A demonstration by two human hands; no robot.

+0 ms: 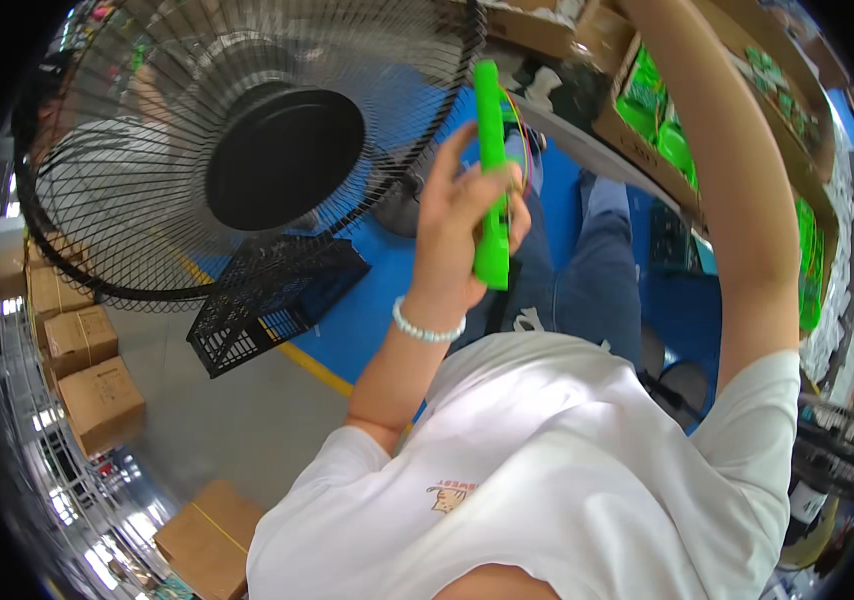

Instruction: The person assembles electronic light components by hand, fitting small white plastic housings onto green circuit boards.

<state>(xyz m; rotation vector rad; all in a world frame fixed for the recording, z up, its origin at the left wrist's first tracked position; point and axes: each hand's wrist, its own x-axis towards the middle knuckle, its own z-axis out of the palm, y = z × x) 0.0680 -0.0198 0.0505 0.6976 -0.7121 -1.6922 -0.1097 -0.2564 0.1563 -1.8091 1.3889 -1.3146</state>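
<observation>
Fan (247, 150): we see a big round wire grille with a black hub, filling the picture from nine to twelve o'clock
Shirt (567, 470): white, with a small orange print on the chest, spread across five to seven o'clock
Floor (387, 340): blue beyond a yellow line, grey on the near side, toward the centre
Cardboard boxes (87, 370): brown and stacked at eight o'clock, with another lower down at seven
Black crate (267, 300): open mesh, tilted on the floor just under the fan's rim, at about nine o'clock from centre
Shelf boxes (667, 130): open cartons holding green packs, at one to two o'clock
Right hand: we follow the right forearm (737, 180) up to the top edge at one o'clock; the hand is out of the picture, so we cannot tell its state
Left hand (462, 225): raised near centre, fingers wrapped round the green tool, a pale bead bracelet (427, 328) on the wrist
Green tool (492, 180): a slim bright-green bar, upright in the left hand at twelve o'clock from centre, its top just beside the fan's rim, with thin coloured wires beside it
</observation>
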